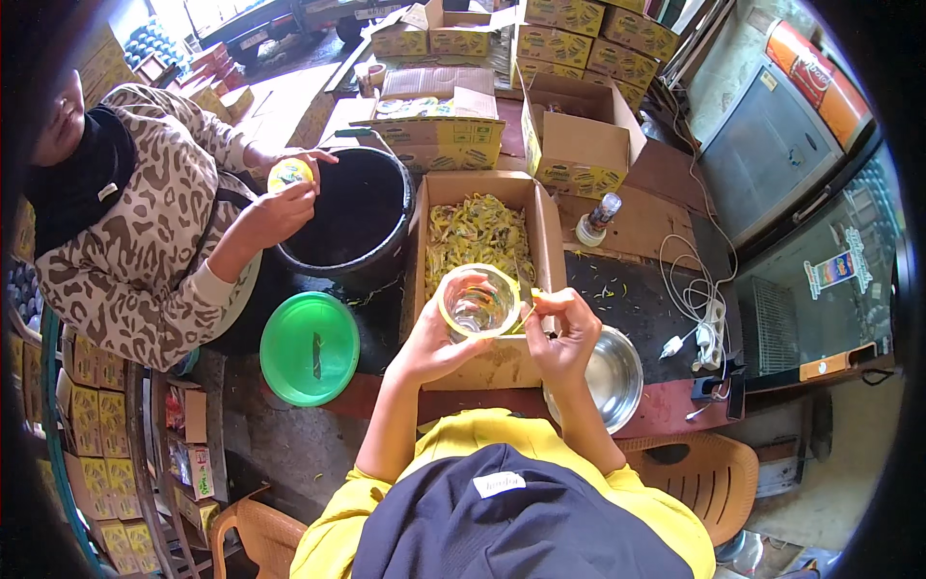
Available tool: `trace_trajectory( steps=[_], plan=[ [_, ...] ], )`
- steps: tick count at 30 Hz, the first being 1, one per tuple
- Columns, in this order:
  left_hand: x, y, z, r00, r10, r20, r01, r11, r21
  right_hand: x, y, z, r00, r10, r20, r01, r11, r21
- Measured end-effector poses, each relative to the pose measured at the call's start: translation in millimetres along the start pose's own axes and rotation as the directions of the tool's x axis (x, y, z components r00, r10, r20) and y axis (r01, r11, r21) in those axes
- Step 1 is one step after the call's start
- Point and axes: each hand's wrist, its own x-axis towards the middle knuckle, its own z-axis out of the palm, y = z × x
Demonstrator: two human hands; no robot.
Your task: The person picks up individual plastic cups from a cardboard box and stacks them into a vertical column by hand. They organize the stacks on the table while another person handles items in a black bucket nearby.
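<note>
My left hand (pixel 427 340) is wrapped around a clear plastic cup (pixel 479 302) with a yellow rim, its open mouth tilted up toward me. Right beside that rim, my right hand (pixel 566 334) pinches a thin yellow plastic strip (pixel 529 316). Whether the strip is still joined to the cup, I cannot tell. Beneath both hands stands an open cardboard box (pixel 548 239) holding a heap of yellow plastic scraps (pixel 477 224). A shiny metal bowl (pixel 615 380) sits partly hidden under my right forearm.
A green plastic basin (pixel 309 347) and a large black tub (pixel 406 210) stand on the left. Across the tub, a person (pixel 159 210) holds a yellow-lidded cup (pixel 289 175). On the right are a small jar (pixel 602 217), a power strip (pixel 711 333) with tangled cable, and open cartons (pixel 586 152) behind.
</note>
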Motion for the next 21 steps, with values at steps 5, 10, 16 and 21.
trace_trajectory(
  steps=[5, 10, 16, 21],
  plan=[
    [1, 2, -6, 1.000, 0.011, -0.012, -0.010, 0.999, 0.035, -2, 2, -9, 0.979, -0.199, 0.051, 0.204, 0.967, -0.155],
    [3, 3, -6, 0.999, 0.031, -0.018, -0.030, 0.999, 0.036, -2, 1, -12, 0.935, -0.341, 0.092, 0.354, 0.898, -0.262],
    [-1, 0, -3, 1.000, 0.011, -0.009, -0.010, 0.999, 0.044, 0, 2, -10, 0.906, -0.406, 0.121, 0.423, 0.853, -0.306],
    [-4, -2, -6, 1.000, 0.018, -0.013, -0.017, 0.999, 0.038, 2, 3, -11, 0.902, -0.401, 0.157, 0.430, 0.863, -0.266]
  ],
)
